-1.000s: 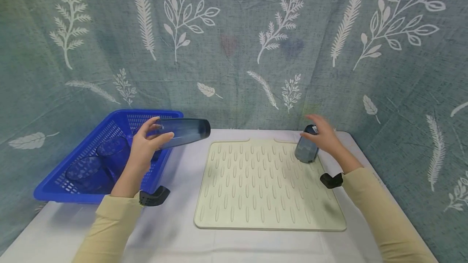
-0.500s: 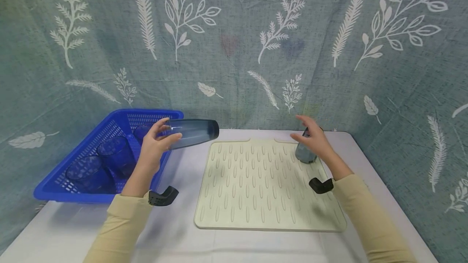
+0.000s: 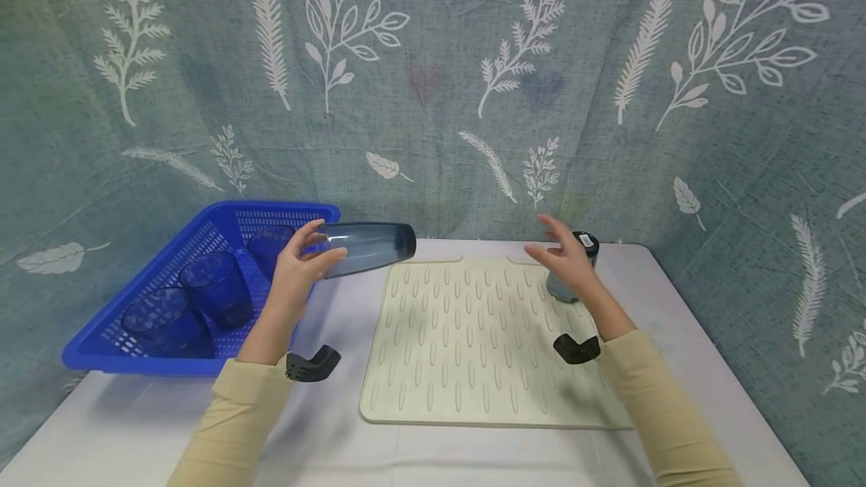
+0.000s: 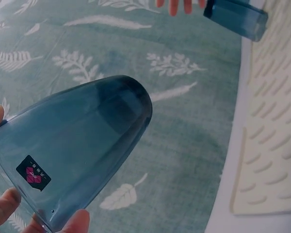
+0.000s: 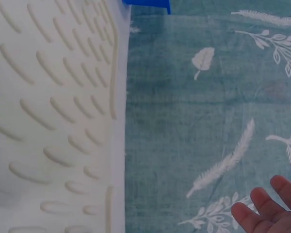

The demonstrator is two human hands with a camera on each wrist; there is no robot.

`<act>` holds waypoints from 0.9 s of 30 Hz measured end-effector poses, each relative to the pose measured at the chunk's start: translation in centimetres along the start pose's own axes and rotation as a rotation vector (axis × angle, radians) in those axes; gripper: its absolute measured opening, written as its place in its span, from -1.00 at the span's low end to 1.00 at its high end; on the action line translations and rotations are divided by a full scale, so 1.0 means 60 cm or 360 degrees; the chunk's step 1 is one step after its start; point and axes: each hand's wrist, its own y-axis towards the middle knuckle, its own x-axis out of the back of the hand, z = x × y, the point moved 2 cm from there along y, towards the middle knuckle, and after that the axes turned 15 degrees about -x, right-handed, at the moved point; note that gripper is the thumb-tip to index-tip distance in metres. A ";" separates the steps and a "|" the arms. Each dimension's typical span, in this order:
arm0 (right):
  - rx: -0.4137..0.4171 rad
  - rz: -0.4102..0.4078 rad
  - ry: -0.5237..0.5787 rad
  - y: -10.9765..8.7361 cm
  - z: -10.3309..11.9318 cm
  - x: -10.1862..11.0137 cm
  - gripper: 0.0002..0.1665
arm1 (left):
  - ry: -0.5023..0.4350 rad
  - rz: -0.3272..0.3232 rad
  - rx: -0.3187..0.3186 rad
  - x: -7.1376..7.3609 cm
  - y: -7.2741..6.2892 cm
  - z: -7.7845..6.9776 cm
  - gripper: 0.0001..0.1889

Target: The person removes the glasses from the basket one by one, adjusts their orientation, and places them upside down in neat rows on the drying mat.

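My left hand (image 3: 298,265) grips a blue-tinted drinking glass (image 3: 372,245) by its rim end, holding it on its side in the air with the thick base toward the right. A small dark label with a pink mark shows on this glass (image 4: 72,155) in the left wrist view. My right hand (image 3: 567,255) is above the far right of the ribbed cream mat (image 3: 467,344), fingers spread and holding nothing. Behind it an upside-down glass (image 3: 561,290) stands on the mat's far right corner, base up, partly hidden by the hand.
At the left sits a blue plastic basket (image 3: 88,355) with three glasses inside, among them a front glass (image 3: 169,325) and a middle glass (image 3: 216,288). A patterned green cloth (image 3: 433,134) hangs behind the white table (image 3: 406,457).
My left hand has carried the sideways glass to the right, away from the basket. The right hand has moved left off the upside-down glass, which stays in place.
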 end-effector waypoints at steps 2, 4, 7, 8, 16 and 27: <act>-0.0008 0.0014 0.0044 -0.001 0.001 -0.005 -0.19 | -0.0020 -0.0004 0.0010 -0.002 0.000 0.000 -0.29; -0.0020 0.0032 0.0094 -0.002 0.002 -0.010 -0.19 | -0.0041 -0.0008 0.0025 -0.005 0.000 0.001 -0.30; -0.0039 0.0053 0.0145 -0.004 0.004 -0.017 -0.20 | -0.0068 -0.0005 0.0043 -0.009 -0.001 0.002 -0.31; -0.0042 0.0055 0.0151 -0.004 0.005 -0.020 -0.19 | -0.0076 -0.0003 0.0048 -0.010 -0.001 0.003 -0.31; -0.0009 0.0111 0.0206 -0.004 0.013 -0.040 -0.21 | -0.0169 0.0008 0.0084 -0.025 0.000 0.014 -0.30; -0.0022 0.0118 0.0268 -0.004 0.013 -0.059 -0.20 | -0.0298 -0.0015 0.0142 -0.053 -0.002 0.031 -0.30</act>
